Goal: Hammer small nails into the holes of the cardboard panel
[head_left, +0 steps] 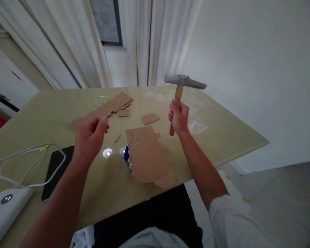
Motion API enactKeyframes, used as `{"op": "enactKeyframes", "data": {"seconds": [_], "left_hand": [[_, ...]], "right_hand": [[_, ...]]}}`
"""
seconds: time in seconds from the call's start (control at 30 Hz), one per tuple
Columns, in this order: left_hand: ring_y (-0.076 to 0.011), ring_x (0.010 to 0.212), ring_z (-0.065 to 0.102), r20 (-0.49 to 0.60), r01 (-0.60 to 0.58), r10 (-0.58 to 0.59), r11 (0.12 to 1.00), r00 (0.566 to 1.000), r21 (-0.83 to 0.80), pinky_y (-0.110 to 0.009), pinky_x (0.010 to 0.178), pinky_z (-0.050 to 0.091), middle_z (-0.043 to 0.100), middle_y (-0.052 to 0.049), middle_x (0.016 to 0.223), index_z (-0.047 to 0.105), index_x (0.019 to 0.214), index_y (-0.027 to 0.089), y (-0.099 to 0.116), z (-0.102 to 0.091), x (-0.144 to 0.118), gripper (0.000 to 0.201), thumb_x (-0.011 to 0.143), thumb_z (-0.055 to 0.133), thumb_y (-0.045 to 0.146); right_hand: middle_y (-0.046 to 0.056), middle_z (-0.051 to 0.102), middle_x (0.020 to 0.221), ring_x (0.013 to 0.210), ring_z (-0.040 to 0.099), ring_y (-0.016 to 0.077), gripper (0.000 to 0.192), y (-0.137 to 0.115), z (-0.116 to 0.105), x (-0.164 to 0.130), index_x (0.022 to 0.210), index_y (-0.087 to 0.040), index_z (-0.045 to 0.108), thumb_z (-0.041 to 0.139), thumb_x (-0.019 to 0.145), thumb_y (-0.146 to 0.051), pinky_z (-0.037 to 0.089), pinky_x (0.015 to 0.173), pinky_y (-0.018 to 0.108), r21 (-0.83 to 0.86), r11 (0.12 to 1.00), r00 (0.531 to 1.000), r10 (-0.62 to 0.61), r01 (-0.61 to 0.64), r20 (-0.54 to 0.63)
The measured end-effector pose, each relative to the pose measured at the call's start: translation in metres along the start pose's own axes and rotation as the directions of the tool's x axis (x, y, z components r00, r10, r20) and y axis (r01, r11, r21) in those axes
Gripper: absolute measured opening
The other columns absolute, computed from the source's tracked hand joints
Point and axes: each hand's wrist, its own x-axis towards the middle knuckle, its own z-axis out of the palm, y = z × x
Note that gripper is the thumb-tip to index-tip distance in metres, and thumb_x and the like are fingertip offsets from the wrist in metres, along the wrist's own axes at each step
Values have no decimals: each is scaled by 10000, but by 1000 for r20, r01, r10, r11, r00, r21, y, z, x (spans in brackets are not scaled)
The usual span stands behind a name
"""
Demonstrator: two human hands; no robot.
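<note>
I saw my left hand (91, 132) raised above the counter (54, 113), fingers curled loosely, pinching something too small to tell. The perforated cardboard sheet (147, 156) lay near the counter's front edge. My right hand (179, 117) gripped the hammer (182, 90) upright above it.

White curtains (150, 41) hang behind a glossy beige table (67, 100), beside a plain white wall (260, 69).
</note>
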Motion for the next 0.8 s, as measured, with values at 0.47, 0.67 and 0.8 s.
{"op": "enactKeyframes", "data": {"seconds": [0.47, 0.67, 0.8], "left_hand": [[-333, 973, 728, 86, 219, -324, 788, 942, 576, -448, 903, 568, 762, -140, 1071, 678, 987, 234, -65, 48, 5, 412, 952, 527, 615], [-343, 989, 729, 110, 237, -368, 770, 923, 592, -455, 899, 566, 766, -156, 1068, 699, 981, 228, -66, 53, 2, 417, 947, 466, 573], [-361, 1031, 738, 109, 221, -357, 760, 928, 611, -465, 912, 573, 773, -172, 1076, 704, 1005, 220, -70, 54, 2, 441, 958, 434, 565]], "right_hand": [[-109, 323, 541, 405, 271, 62, 700, 23, -17, -20, 690, -265, 450, 727, 917, -866, 218, 369, 227, 57, 997, 997, 51, -48, -52], [-111, 318, 537, 387, 280, 69, 707, 21, -21, -15, 710, -273, 446, 677, 917, -909, 222, 346, 234, 58, 995, 991, 83, -77, -103], [-113, 315, 531, 382, 279, 65, 703, 21, -22, -14, 703, -270, 451, 699, 915, -893, 218, 343, 232, 97, 992, 991, 86, -76, -104]]}}
